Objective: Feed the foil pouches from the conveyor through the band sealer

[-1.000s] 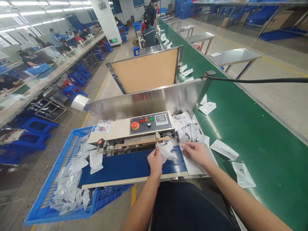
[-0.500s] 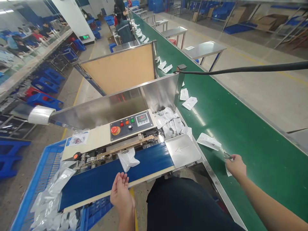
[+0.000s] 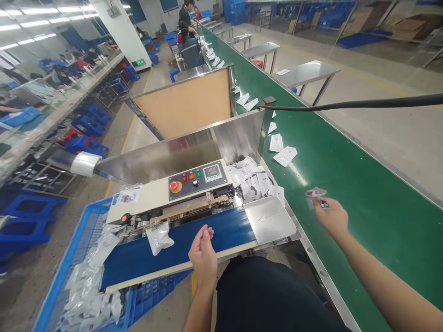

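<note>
My right hand [image 3: 331, 215] is closed over the green belt [image 3: 377, 207], pinching a small clear-and-white plastic pouch [image 3: 316, 192] with a bit of red on it. Something small and dark also shows at those fingers. Above the sealing machine's blue belt [image 3: 221, 226] is my left hand [image 3: 203, 253], its fingers curled together with nothing visible in them. To its left, a white pouch [image 3: 159, 238] rides on the blue belt with its upper edge at the sealing track. A metal plate [image 3: 269, 219] with an arrow sits at the belt's right end.
White pouches [image 3: 251, 177] are heaped behind the plate. A blue crate [image 3: 65, 258] at the left holds many more pouches [image 3: 92, 295]. The control panel [image 3: 197, 180] has a red button. A black cable [image 3: 353, 105] crosses over the green belt. People sit farther back.
The white pouch has travelled left along the blue belt. My left hand has shifted right and curled. My right hand has moved up the green belt; the pouch formerly beside it no longer lies there.
</note>
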Demonstrator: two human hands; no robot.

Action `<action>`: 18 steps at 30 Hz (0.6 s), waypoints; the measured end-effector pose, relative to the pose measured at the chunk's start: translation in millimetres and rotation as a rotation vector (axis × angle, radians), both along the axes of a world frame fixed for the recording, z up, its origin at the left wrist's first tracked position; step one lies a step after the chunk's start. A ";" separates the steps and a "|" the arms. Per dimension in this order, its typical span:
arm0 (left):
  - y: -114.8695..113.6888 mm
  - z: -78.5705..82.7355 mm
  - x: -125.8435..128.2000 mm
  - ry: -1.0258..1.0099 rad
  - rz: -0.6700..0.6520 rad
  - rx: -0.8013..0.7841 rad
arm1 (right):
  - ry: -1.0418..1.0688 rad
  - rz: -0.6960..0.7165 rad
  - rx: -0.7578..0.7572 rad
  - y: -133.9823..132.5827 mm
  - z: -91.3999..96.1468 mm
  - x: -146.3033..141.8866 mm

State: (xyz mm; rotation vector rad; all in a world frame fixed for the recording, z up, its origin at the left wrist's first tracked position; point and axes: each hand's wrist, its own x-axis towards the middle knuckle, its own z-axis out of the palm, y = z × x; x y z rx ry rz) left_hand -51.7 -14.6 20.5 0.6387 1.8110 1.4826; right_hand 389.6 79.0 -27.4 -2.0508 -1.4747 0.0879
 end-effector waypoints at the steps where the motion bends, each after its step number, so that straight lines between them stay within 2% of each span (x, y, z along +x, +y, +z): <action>1: 1.5 0.4 5.1 0.044 -0.076 0.021 | 0.008 0.032 0.014 -0.7 14.1 -5.7; 3: 8.7 3.9 19.2 0.132 -0.241 0.083 | 0.012 0.185 0.048 -4.3 47.1 -27.0; 6: 27.7 12.8 46.8 0.253 -0.453 0.204 | 0.030 0.490 0.037 -12.1 95.8 -76.3; 8: 40.5 15.5 64.2 0.258 -0.583 0.269 | 0.105 0.675 -0.055 -16.3 115.7 -110.0; 9: 45.6 14.3 71.2 0.232 -0.647 0.287 | 0.162 0.729 -0.114 -17.2 119.7 -124.2; 10: 49.4 10.9 76.7 0.192 -0.694 0.286 | 0.232 0.741 -0.166 -17.0 119.3 -135.7; 12: 54.0 -2.1 83.3 0.081 -0.677 0.220 | 0.398 0.644 -0.244 -11.8 107.6 -150.2; 16: 61.1 -39.0 84.5 -0.159 -0.424 -0.025 | 0.756 0.276 -0.455 16.0 69.0 -160.6; 18: 67.6 -52.7 81.8 -0.255 -0.343 -0.085 | 0.906 0.180 -0.578 33.4 57.7 -168.8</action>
